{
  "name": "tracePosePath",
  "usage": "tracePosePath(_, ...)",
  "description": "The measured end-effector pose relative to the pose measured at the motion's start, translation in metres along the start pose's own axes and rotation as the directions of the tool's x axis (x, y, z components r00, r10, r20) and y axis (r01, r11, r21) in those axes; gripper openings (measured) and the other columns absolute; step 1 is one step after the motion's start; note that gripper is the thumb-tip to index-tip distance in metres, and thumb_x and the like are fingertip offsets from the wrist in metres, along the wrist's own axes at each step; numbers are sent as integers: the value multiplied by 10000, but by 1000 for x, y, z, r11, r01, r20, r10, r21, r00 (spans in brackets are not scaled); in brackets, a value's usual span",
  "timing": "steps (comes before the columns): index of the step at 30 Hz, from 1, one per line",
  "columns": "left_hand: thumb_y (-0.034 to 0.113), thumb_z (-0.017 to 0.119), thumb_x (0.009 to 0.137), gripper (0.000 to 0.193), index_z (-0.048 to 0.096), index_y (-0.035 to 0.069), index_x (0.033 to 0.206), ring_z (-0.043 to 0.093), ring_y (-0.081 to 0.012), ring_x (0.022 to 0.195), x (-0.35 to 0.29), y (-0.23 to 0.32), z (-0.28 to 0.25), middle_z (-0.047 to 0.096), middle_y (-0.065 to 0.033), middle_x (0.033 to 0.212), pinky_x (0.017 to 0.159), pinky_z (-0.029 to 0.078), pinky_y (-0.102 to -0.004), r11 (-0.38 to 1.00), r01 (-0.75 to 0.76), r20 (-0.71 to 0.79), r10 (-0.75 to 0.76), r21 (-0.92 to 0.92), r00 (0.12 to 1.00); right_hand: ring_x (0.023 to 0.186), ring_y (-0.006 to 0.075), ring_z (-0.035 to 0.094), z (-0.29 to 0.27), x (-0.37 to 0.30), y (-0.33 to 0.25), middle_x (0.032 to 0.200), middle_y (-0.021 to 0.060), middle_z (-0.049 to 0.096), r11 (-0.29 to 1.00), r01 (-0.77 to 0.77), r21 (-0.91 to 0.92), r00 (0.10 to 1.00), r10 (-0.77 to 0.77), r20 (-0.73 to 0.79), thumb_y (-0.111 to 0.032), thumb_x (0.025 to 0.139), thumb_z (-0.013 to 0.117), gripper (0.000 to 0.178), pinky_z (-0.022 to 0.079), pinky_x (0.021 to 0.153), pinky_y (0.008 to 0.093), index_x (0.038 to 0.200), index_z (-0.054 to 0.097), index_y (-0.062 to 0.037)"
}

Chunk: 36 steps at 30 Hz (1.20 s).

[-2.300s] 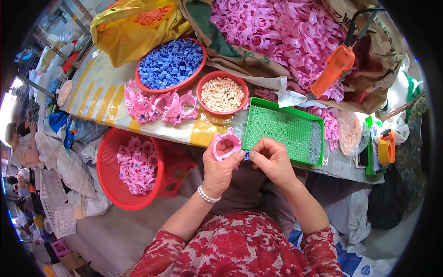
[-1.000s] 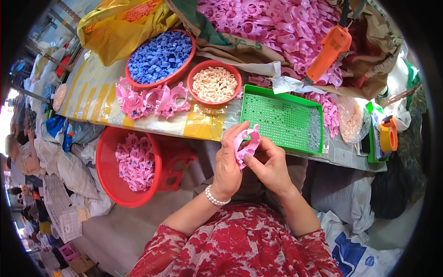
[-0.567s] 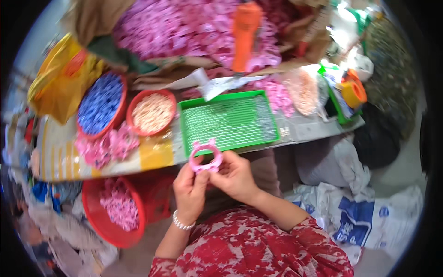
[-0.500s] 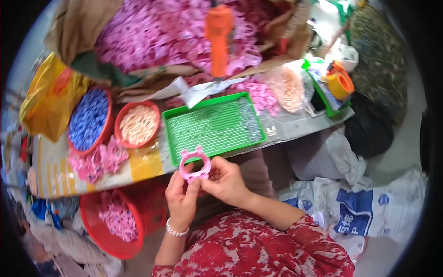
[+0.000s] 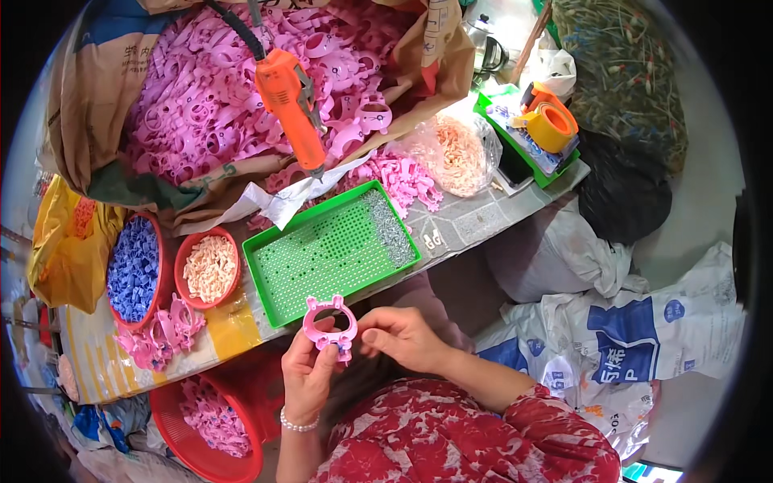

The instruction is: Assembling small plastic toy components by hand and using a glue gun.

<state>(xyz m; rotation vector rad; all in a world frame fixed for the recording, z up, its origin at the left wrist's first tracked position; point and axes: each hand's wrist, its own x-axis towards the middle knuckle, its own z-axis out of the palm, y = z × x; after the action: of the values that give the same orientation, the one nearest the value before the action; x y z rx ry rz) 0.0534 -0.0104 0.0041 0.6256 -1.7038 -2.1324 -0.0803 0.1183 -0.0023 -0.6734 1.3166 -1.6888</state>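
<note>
My left hand (image 5: 308,374) grips a pink plastic ring-shaped part (image 5: 331,324) with small ear-like knobs, held upright in front of the table edge. Its thumb presses on the lower rim. Close beside the ring's lower right is my right hand (image 5: 407,338), thumb and fingers drawn together; anything between them is too small to make out. Just beyond the hands lies a shallow green tray (image 5: 294,278) with a perforated floor and small silvery screws (image 5: 390,228) heaped at its right end. An orange electric screwdriver (image 5: 291,111) hangs tip down above the tray's far side.
A big brown sack (image 5: 80,113) of pink parts (image 5: 217,97) stands behind. Left are red bowls of blue pieces (image 5: 134,270) and cream pieces (image 5: 210,268). Below sits a red basket (image 5: 165,410). A yellow tape roll (image 5: 551,127) lies right; white sacks (image 5: 555,322) lie below.
The view has shifted, so the table things appear lower and further left. My right hand has come off the ring to its right side, while the left keeps holding it.
</note>
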Motion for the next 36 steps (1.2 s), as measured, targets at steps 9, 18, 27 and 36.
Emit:
tracePosePath(9,75,518,896,162,533,1,1039,596,-120,591,2,-8,15,609,-56,815,492,474,-204,994,68,-145,-80,-87,986,645,280,599,-104,24,-13,737,124,592,385,-127,-914,663,-653,-367,-90,758,646,93,473,582,370,830,614,-41)
tracePosePath(18,36,454,912,205,446,13,1115,635,-155,649,-3,-13,13,597,-112,959,514,517,-222,961,84,-136,-124,-265,983,756,332,584,-106,43,-11,779,136,591,80,-368,-926,795,-490,-358,-185,806,592,128,454,645,435,803,568,-59)
tracePosePath(27,53,478,897,161,480,56,1057,605,-99,574,-2,-19,6,600,-61,818,449,463,-188,944,51,-138,-101,-327,985,566,118,490,-133,33,-11,629,67,532,486,-146,-862,689,-575,-441,-76,820,573,116,407,540,279,759,520,8)
tracePosePath(36,76,482,900,103,484,64,1002,587,-85,555,-1,-22,-3,602,-58,874,429,433,-173,930,26,-195,-105,-368,975,536,26,428,-111,25,-2,690,-21,490,800,121,-588,664,-505,-552,-34,856,566,114,337,472,172,963,526,-27)
